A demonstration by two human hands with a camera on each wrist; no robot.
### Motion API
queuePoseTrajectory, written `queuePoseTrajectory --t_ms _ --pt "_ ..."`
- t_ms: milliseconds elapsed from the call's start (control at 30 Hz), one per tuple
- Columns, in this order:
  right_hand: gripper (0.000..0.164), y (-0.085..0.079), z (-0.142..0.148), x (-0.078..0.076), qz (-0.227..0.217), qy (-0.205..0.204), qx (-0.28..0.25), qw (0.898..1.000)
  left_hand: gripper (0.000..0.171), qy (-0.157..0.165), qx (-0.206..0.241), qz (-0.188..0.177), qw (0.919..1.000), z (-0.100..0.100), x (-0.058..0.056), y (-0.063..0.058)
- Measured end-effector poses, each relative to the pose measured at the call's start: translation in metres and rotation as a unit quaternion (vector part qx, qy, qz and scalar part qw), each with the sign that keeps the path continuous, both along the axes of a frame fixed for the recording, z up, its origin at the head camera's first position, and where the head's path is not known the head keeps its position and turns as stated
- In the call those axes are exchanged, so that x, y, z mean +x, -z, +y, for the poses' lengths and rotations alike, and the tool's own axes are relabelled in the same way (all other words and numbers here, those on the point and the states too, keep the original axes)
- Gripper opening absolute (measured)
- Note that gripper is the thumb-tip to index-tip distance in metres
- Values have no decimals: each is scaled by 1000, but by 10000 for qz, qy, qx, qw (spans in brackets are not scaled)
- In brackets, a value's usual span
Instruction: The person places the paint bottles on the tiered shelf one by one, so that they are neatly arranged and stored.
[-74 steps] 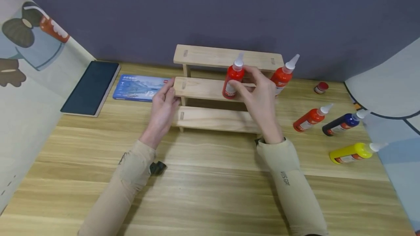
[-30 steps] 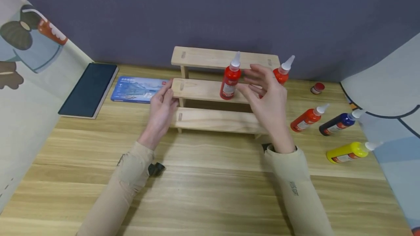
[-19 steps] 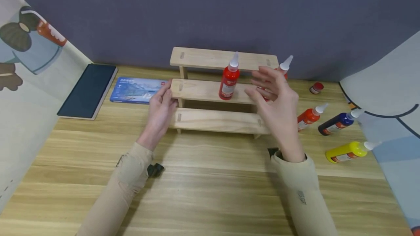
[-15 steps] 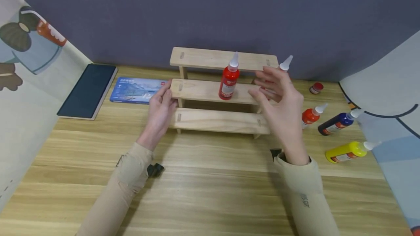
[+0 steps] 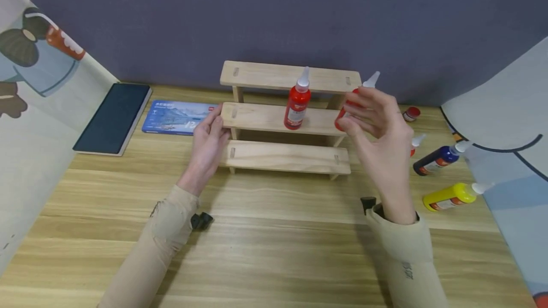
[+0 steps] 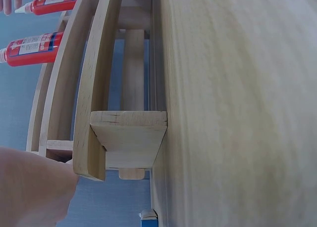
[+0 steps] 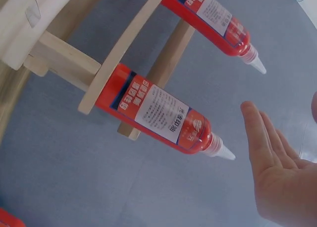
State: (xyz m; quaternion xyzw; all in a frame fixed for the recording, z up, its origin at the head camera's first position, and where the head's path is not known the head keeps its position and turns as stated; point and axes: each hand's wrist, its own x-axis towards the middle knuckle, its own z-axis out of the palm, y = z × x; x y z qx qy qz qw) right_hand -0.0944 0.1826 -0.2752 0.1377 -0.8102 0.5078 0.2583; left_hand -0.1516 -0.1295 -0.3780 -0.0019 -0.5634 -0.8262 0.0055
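Observation:
My left hand (image 5: pixel 207 148) grips the left end of the middle tier of a three-tier wooden shelf (image 5: pixel 284 156). Near the centre of that tier a red squeeze bottle (image 5: pixel 297 105) with a white nozzle stands upright. Another red squeeze bottle (image 7: pixel 153 111) stands at the tier's right end; in the head view my fingers partly cover it. My right hand (image 5: pixel 383 132) is raised beside this second bottle, fingers loosely bent and holding nothing. The right wrist view shows a gap between that hand and the bottle's nozzle.
Lying on the table at right are a blue bottle (image 5: pixel 436 160), a yellow bottle (image 5: pixel 449 197) and a red one (image 5: pixel 415 144) mostly behind my hand. A small red jar (image 5: pixel 411 114) is farther back. A blue flat box (image 5: pixel 175 117) and dark notebook (image 5: pixel 113 118) lie at left.
My right hand has let go of the red bottle near the middle tier's centre and moved right, past the second bottle. The left hand keeps its grip on the shelf.

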Motion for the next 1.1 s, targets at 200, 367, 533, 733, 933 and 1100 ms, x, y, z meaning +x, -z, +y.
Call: queuePoseTrajectory --t_ms 200,367,533,733,933,1100 --pt "55 -1 5 2 -33 3 46 10000 51 -13 32 29 10000 0 0 0" --pt "56 0 10 3 -32 48 75 10000 51 14 18 14 10000 1 1 -1" --pt "56 1 14 4 32 117 110 9999 52 27 53 -8 10000 0 1 -1" --pt "56 1 21 7 -40 301 253 9992 52 1 99 -9 10000 -1 0 1" --pt "57 2 31 8 -107 449 306 9985 53 12 89 14 10000 0 0 1" --pt "56 1 39 10 -221 646 430 9967 52 4 130 -4 9999 0 0 1"
